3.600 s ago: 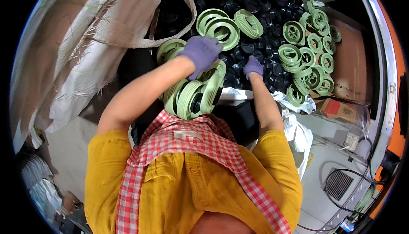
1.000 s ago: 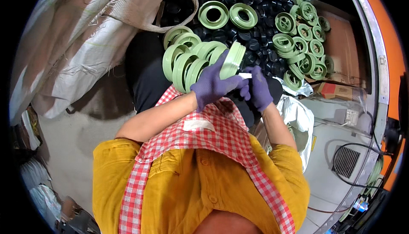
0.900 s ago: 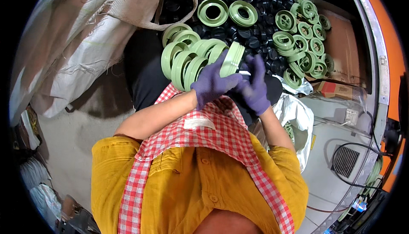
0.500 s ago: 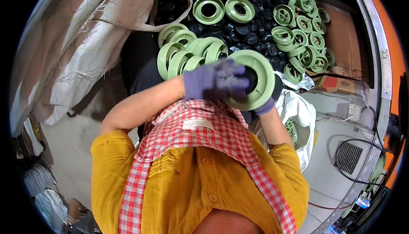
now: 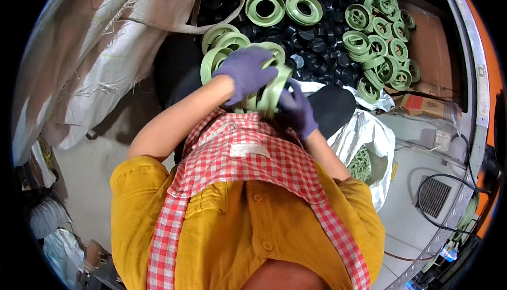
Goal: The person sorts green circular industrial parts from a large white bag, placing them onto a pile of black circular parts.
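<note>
Both my hands wear purple gloves. A pale green plastic ring (image 5: 275, 90) is tilted nearly edge-on between them, above my lap. My left hand (image 5: 245, 72) grips its upper left side, fingers bent over the rim. My right hand (image 5: 299, 111) is closed on its right side, the fingertips partly hidden and slightly blurred. Just beyond my left hand stand several more green rings (image 5: 212, 63), leaning together. Past them, two green rings (image 5: 252, 12) lie flat on a heap of black caps (image 5: 311, 44).
Thinner green rings (image 5: 397, 51) are piled at the far right by cardboard (image 5: 430, 52). A white plastic bag (image 5: 384, 150) with small green pieces (image 5: 360, 164) stands by my right arm. Woven sacks (image 5: 100, 52) hang at the left. A black cable (image 5: 422, 181) loops at the right.
The green ring has moved left and down and turned from facing up to nearly edge-on. My left hand has shifted left, off its middle; my right hand has followed it leftward.
</note>
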{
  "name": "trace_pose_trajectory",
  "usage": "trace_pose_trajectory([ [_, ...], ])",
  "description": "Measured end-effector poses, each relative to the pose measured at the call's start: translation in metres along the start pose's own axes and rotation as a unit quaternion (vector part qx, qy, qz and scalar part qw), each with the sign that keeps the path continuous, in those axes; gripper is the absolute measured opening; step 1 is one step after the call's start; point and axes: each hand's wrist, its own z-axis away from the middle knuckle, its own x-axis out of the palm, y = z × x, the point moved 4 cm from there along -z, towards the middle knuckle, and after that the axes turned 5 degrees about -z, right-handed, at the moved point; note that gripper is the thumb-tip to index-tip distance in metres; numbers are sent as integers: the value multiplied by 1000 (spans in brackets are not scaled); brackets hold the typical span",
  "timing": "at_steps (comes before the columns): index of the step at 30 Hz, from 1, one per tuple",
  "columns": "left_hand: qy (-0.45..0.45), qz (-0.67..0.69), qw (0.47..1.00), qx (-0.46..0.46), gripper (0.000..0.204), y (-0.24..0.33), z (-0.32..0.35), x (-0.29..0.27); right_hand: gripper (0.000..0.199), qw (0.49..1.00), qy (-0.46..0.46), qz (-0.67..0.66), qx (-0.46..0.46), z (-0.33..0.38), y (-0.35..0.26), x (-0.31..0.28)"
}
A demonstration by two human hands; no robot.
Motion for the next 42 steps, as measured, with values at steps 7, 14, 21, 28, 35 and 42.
trace_pose_trajectory([
  [7, 29, -48, 980, -191, 67, -86, 25, -20, 32, 987, -24, 113, -113, -8, -64, -3],
  [14, -32, 422, 893, -154, 56, -83, 47, 69, 31, 995, -45, 36, -79, 29, -17, 14],
  [21, 111, 254, 961, 10, 80, 0, 65, -19, 30, 979, 121, 41, -160, -183, -137, -42],
  [28, 370, 53, 891, 257, 86, 76, 140, -242, 30, 940, 151, 153, -264, -355, -279, -60],
  [35, 571, -165, 786, 171, 61, 83, 155, -295, 30, 886, 208, 85, -405, -312, -326, -121],
  [42, 294, 80, 949, -85, 42, -116, 15, -110, 42, 984, 10, 119, 131, -239, 6, -66],
])
